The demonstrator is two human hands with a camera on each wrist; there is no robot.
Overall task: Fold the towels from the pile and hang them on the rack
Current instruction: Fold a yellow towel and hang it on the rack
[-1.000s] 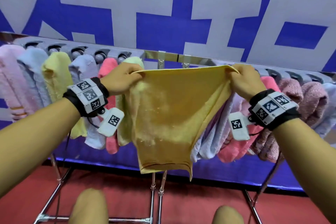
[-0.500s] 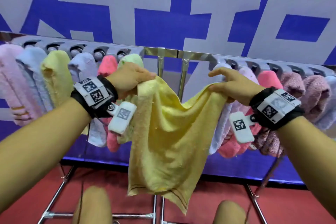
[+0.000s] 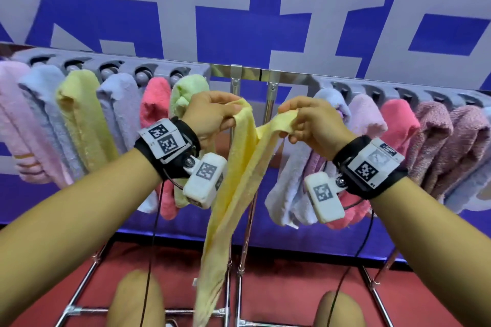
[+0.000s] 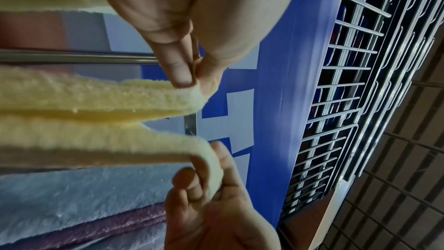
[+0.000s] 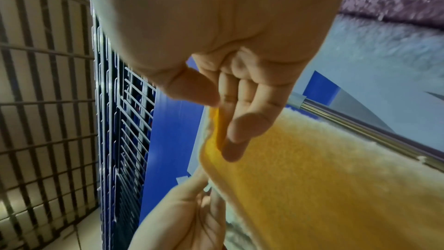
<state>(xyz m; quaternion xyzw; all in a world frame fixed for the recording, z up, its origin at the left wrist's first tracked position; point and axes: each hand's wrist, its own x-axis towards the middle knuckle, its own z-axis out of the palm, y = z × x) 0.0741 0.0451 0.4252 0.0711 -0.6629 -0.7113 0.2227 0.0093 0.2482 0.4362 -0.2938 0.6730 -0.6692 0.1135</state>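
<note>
A yellow towel (image 3: 233,194) hangs doubled between my two hands in front of the rack's top rail (image 3: 252,71). My left hand (image 3: 212,117) pinches one top corner, thumb against forefinger (image 4: 185,75). My right hand (image 3: 303,119) pinches the other corner a short way to the right, the edge (image 5: 213,130) held between thumb and fingers. The two halves of the towel (image 4: 96,102) run side by side with a narrow gap and fall towards the floor. The hands sit over the bare middle stretch of the rack.
Several folded towels hang left of the gap, the nearest a green one (image 3: 188,93); several more hang on the right, the nearest a pale blue one (image 3: 329,103). Chrome uprights (image 3: 268,103) stand behind the yellow towel. A blue and white banner (image 3: 239,21) backs the rack; red floor (image 3: 292,287) below.
The towel was stretched wide and flat between my hands. My hands have come together, so it now hangs folded in half lengthwise as a narrow strip.
</note>
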